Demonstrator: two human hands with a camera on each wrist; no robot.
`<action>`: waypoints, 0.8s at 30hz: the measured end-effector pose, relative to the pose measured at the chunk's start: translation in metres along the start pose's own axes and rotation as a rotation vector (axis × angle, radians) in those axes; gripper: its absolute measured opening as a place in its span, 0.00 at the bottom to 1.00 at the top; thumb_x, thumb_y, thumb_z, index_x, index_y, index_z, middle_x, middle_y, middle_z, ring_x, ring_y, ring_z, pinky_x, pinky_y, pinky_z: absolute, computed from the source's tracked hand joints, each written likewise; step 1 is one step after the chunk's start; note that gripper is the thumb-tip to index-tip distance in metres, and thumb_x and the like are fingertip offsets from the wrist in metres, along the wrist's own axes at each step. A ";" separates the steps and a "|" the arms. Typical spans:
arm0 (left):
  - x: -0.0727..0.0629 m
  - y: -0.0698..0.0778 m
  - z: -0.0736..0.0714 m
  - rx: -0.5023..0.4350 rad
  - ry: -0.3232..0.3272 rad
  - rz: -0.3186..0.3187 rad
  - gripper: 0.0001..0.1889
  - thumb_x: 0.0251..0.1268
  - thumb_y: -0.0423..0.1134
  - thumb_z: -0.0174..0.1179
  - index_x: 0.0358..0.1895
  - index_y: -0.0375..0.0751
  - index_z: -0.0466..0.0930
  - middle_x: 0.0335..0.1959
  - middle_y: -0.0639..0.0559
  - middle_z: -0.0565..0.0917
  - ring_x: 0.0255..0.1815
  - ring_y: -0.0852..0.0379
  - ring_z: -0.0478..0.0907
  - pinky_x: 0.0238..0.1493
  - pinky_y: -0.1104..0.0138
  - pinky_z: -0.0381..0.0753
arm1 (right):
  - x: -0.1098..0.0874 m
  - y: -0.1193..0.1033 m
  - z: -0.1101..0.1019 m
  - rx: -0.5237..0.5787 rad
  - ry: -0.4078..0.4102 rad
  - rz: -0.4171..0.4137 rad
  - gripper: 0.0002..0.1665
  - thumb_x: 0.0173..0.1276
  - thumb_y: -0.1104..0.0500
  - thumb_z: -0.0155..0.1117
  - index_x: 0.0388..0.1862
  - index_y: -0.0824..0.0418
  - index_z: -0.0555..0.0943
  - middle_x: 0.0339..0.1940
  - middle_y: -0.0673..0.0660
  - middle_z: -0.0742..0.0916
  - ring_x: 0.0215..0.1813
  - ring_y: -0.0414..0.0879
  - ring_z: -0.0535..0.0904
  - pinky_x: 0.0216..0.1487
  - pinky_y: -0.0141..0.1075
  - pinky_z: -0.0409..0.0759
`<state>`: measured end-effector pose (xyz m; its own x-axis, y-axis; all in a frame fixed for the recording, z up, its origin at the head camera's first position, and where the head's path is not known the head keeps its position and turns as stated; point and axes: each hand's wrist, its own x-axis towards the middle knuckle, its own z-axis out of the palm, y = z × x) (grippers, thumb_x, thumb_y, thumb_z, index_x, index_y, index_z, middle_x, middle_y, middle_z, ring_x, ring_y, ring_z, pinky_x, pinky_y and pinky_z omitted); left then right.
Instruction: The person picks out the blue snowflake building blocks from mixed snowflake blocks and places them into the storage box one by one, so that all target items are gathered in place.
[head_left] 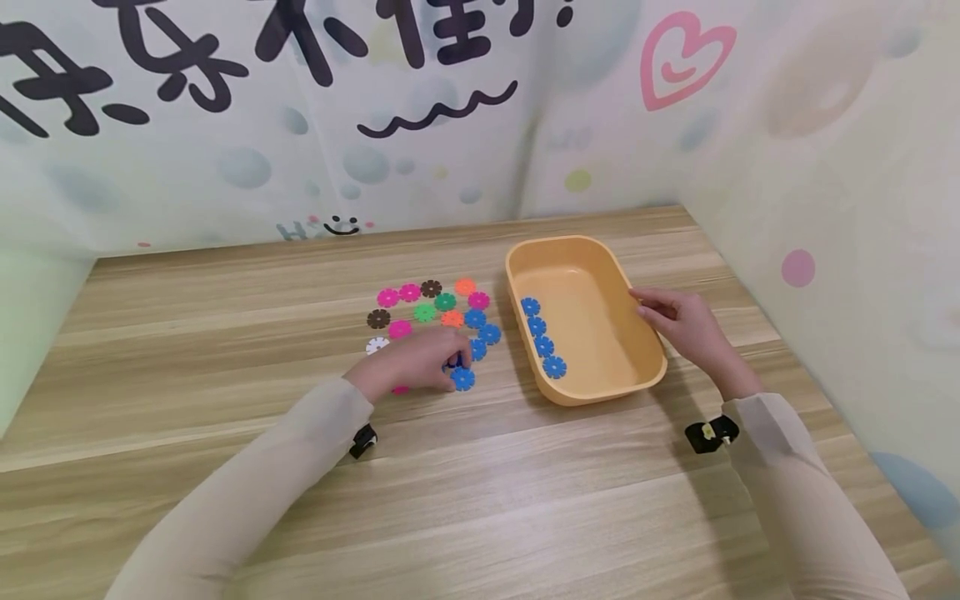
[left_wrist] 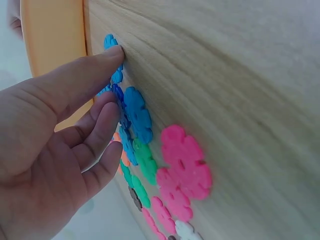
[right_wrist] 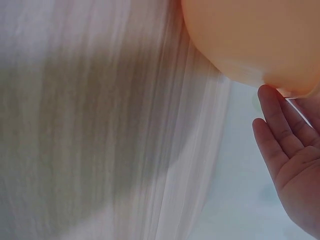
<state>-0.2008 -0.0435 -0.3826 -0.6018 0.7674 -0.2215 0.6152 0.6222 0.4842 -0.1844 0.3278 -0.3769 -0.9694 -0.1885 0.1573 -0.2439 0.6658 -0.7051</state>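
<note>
My left hand [head_left: 416, 360] is low over a group of flower-shaped plastic discs, thumb and fingers pinching a dark blue disc [left_wrist: 119, 94]. Its fingers partly hide that disc. Beside the fingertips lies another blue disc [head_left: 462, 379], with several more blue ones just beyond. On the right, my right hand [head_left: 686, 323] holds the side rim of an orange plastic bin [head_left: 600, 392] between thumb and fingers. Several blue discs [head_left: 544, 346] lie in a row along the bin's left inner side.
Pink discs [head_left: 387, 297], brown discs [head_left: 378, 319], green discs [head_left: 424, 312], orange discs [head_left: 452, 319] and a white disc [head_left: 377, 345] lie left of the bin on the wooden table [head_left: 480, 500]. A printed wall covering [head_left: 450, 183] closes off the back and right.
</note>
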 end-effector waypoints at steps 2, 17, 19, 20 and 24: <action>0.001 0.001 -0.001 -0.007 -0.014 0.000 0.15 0.48 0.33 0.69 0.42 0.39 0.79 0.37 0.52 0.77 0.37 0.56 0.70 0.41 0.67 0.73 | 0.000 0.000 0.000 0.003 0.001 0.001 0.19 0.67 0.64 0.56 0.54 0.73 0.75 0.48 0.69 0.81 0.42 0.29 0.76 0.37 0.18 0.73; 0.013 0.013 -0.016 -0.022 -0.185 -0.064 0.14 0.45 0.28 0.68 0.36 0.37 0.74 0.32 0.49 0.76 0.30 0.57 0.67 0.32 0.69 0.70 | -0.001 0.000 0.000 -0.010 0.000 0.011 0.19 0.66 0.65 0.57 0.54 0.72 0.75 0.48 0.69 0.81 0.45 0.40 0.79 0.37 0.19 0.74; 0.013 0.015 -0.017 -0.008 -0.198 -0.066 0.14 0.45 0.30 0.69 0.35 0.37 0.74 0.32 0.49 0.76 0.31 0.57 0.67 0.32 0.70 0.70 | 0.000 0.000 0.000 -0.008 -0.002 0.012 0.19 0.66 0.65 0.57 0.54 0.72 0.75 0.48 0.68 0.81 0.46 0.44 0.79 0.38 0.19 0.74; 0.014 0.015 -0.017 -0.001 -0.201 -0.070 0.14 0.45 0.31 0.69 0.35 0.37 0.74 0.32 0.50 0.76 0.31 0.57 0.67 0.33 0.69 0.71 | 0.000 0.000 0.000 -0.008 -0.002 0.013 0.19 0.66 0.65 0.57 0.54 0.72 0.75 0.48 0.68 0.81 0.46 0.45 0.79 0.38 0.19 0.73; 0.014 0.018 -0.016 0.040 -0.193 -0.070 0.15 0.45 0.35 0.71 0.34 0.37 0.75 0.32 0.51 0.76 0.32 0.57 0.68 0.35 0.69 0.71 | -0.001 -0.001 0.000 -0.006 -0.002 0.016 0.19 0.66 0.64 0.56 0.54 0.72 0.75 0.49 0.68 0.80 0.47 0.46 0.79 0.38 0.19 0.73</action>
<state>-0.2063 -0.0241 -0.3639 -0.5377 0.7351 -0.4129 0.5975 0.6777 0.4285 -0.1836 0.3275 -0.3764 -0.9730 -0.1799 0.1446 -0.2289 0.6727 -0.7036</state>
